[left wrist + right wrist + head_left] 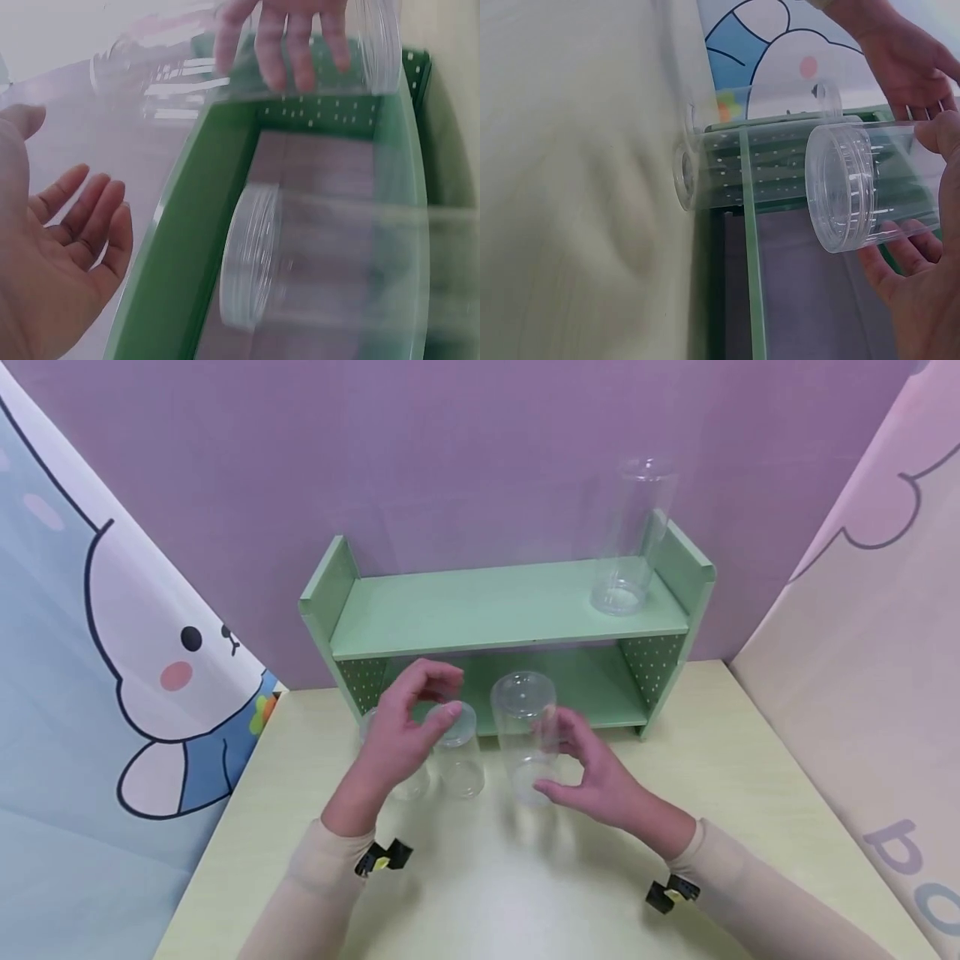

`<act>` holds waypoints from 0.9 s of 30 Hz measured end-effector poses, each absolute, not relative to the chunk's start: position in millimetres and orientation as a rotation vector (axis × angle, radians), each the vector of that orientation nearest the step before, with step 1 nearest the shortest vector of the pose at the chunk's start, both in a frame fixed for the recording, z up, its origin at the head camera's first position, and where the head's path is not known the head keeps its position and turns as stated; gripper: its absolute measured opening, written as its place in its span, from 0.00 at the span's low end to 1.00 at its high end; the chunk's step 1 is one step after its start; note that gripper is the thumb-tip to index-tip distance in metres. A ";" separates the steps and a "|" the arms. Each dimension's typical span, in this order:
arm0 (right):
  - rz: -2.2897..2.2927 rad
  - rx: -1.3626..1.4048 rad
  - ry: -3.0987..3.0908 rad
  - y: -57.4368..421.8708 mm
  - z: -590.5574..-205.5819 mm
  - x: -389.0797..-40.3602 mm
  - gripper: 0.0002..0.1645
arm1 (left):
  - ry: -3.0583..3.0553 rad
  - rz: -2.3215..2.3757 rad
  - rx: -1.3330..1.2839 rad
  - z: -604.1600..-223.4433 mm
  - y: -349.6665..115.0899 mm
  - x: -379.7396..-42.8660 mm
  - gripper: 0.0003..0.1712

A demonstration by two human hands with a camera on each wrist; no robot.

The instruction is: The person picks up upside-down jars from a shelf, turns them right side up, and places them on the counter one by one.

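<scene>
Gripping a clear jar in front of the green shelf, the right hand needs light, even pressure; the left hand, loosely curved, holds nothing.

The left hand hangs there loosely curled, thumb apart from the fingers. Just across from it, the right hand grips, and both sleeved forearms angle inward.

Pale table with green shelf and two clear jars; another jar on shelf's upper board.
</scene>
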State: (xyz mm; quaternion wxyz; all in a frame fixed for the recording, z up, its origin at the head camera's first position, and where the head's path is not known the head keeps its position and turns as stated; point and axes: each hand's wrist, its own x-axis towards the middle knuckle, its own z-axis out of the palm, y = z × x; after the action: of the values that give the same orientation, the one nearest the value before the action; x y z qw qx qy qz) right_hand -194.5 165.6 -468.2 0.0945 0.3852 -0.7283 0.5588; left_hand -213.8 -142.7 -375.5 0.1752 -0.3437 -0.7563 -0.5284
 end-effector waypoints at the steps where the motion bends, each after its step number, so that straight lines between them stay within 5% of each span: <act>1: 1.651 1.147 -2.162 165.2 -468.9 -194.4 0.60 | -2.164 -1.511 -0.975 -375.7 -138.7 -213.3 0.28; 15: 1.598 1.154 -2.266 157.9 -470.2 -190.1 0.58 | -2.382 -1.448 -1.083 -376.0 -99.6 -206.9 0.45; 27: 1.380 1.118 -2.372 166.1 -466.7 -194.3 0.59 | -2.416 -1.345 -1.042 -379.3 -100.1 -208.8 0.40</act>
State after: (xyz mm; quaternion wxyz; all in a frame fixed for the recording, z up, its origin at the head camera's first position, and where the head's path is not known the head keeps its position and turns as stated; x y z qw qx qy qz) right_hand -194.3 166.1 -466.7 0.0893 0.3758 -0.7973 0.4638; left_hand -208.8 -100.1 -379.3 0.0932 -0.3510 -0.8140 -0.4533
